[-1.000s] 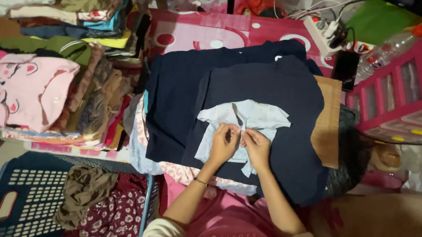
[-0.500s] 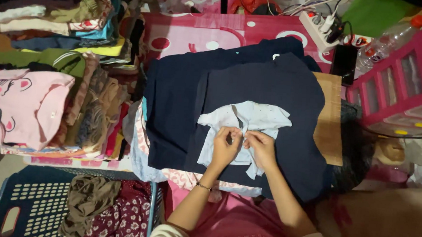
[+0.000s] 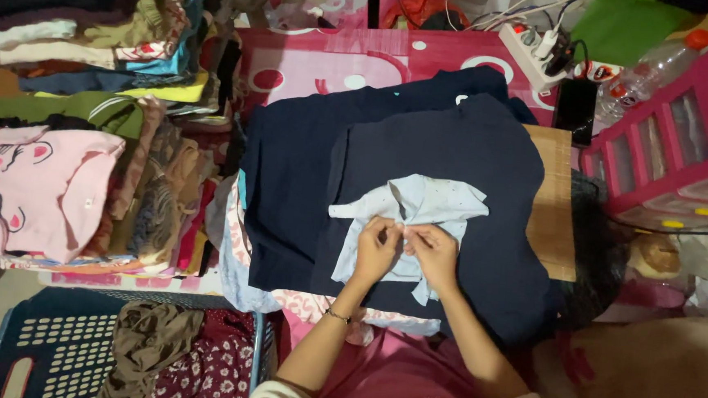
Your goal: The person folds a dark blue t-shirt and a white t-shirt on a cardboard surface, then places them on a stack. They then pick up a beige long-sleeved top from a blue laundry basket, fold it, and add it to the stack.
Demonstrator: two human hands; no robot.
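Note:
A small light blue shirt (image 3: pixel 440 203) lies spread on top of dark navy garments (image 3: pixel 307 163) stacked on a low surface. My left hand (image 3: pixel 377 248) and my right hand (image 3: pixel 432 253) meet at the middle of the shirt's front, fingers pinching the fabric along its opening. A thin bracelet circles my left wrist. The shirt's short sleeves stick out to both sides and its collar points away from me.
Piles of folded clothes (image 3: pixel 91 84) and a pink top (image 3: pixel 43 196) sit at the left. A blue plastic basket (image 3: pixel 42 344) with clothes stands at lower left. A pink drawer unit (image 3: pixel 677 145), a power strip (image 3: pixel 535 46), a black phone (image 3: pixel 574 110) and a bottle (image 3: pixel 648 74) are at right.
Both hands stay together on the shirt's front and have worked slightly lower along its opening. The camera view shifted a little.

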